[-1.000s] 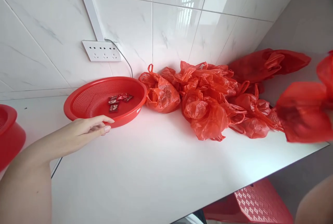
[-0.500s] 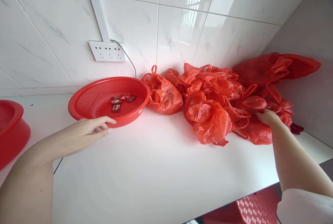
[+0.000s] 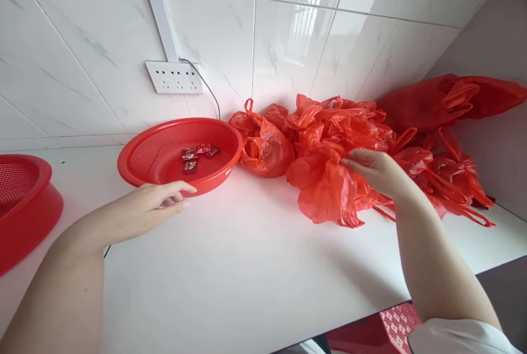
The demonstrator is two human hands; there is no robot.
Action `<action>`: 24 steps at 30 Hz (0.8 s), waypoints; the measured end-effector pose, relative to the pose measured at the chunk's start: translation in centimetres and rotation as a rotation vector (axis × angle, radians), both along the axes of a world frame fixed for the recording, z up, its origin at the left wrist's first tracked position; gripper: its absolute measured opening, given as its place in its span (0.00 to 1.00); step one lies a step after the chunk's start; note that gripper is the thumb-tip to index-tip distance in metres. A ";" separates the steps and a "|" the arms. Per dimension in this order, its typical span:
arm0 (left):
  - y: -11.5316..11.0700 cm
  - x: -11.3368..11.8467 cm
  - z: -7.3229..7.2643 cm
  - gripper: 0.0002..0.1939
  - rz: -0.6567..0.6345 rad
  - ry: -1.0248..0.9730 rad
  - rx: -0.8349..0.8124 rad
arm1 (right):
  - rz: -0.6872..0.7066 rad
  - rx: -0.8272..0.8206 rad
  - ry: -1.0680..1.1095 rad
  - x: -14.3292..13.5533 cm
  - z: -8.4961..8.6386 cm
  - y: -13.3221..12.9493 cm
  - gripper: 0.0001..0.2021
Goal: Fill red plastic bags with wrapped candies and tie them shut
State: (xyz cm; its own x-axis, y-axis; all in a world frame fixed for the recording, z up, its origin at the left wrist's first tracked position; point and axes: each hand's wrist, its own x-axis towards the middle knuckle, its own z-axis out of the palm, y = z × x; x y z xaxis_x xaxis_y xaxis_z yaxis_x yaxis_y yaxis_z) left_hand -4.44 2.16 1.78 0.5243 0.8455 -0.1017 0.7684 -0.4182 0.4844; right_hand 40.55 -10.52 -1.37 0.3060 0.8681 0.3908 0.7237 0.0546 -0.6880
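Note:
My left hand (image 3: 158,206) is at the near rim of a red plastic strainer basket (image 3: 142,170), its index fingertip touching the rim. Its fingers are loosely bent and apart, with nothing seen between them. Several small dark-red wrapped packets (image 3: 190,166) lie on the basket's floor. Over the pile of bags, the fingers of my right hand (image 3: 376,173) pinch the crumpled top of a thin red plastic bag (image 3: 325,189). What that bag contains cannot be made out.
Beside the basket sits another knotted red bag (image 3: 269,148). More red bags (image 3: 457,173) are heaped at the right, against the wall. A second red basket (image 3: 31,217) stands at the left edge. A socket strip (image 3: 177,77) with a cable is on the tiled wall.
My right hand has moved left from the far-right bags to the front bag in the heap, which has changed shape. My left hand keeps its place at the basket. The view has shifted slightly.

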 end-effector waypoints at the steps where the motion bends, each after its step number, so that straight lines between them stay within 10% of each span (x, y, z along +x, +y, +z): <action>1: -0.1 0.1 0.2 0.18 -0.017 0.018 -0.019 | -0.014 0.050 0.018 -1.3 0.9 0.3 0.13; 7: -2.0 1.8 1.2 0.20 0.011 -0.194 0.060 | 0.179 0.356 0.165 -9.5 4.5 1.8 0.09; 13: -5.0 4.0 1.0 0.51 -0.241 -0.590 -0.009 | 0.723 0.166 0.045 -17.6 4.4 2.8 0.11; 16: -5.8 4.2 1.0 0.41 -0.245 -0.608 -0.084 | 0.901 0.047 0.052 -20.2 4.4 3.3 0.15; 20: -5.1 3.3 1.1 0.30 0.033 -0.567 -0.057 | 0.774 0.119 0.174 -20.0 4.0 5.0 0.15; 24: -3.9 2.1 1.1 0.33 0.074 -0.546 -0.162 | 0.575 0.214 0.149 -17.4 3.4 6.9 0.38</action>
